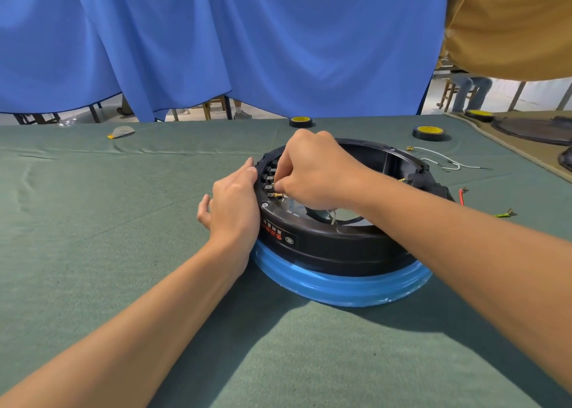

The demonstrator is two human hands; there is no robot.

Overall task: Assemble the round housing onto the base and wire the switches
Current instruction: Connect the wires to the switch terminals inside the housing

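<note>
On the green-clothed counter point(93, 253) the black round housing point(340, 246) already sits on the blue base point(340, 287), whose rim shows all round below the housing. That half of the job looks done, though whether the housing is fastened down cannot be told. The left hand point(235, 209) lies against the housing's outer wall on its left, fingers straight, its grip holding nothing and only bracing. The right hand point(315, 172) reaches over the housing's rim from the right, its grip narrowed to a pinch on a brass connector point(275, 194) at the row of switches point(268, 172) set into the housing's inner left wall. Wiring looks under way rather than finished: some switch tabs appear bare, and loose leads lie outside the housing to its right — white wires point(439, 160), a red wire point(461, 195) and a green-yellow wire point(503, 213). How many connectors are seated is too small to tell; by this judgement most of the wiring is left.
</note>
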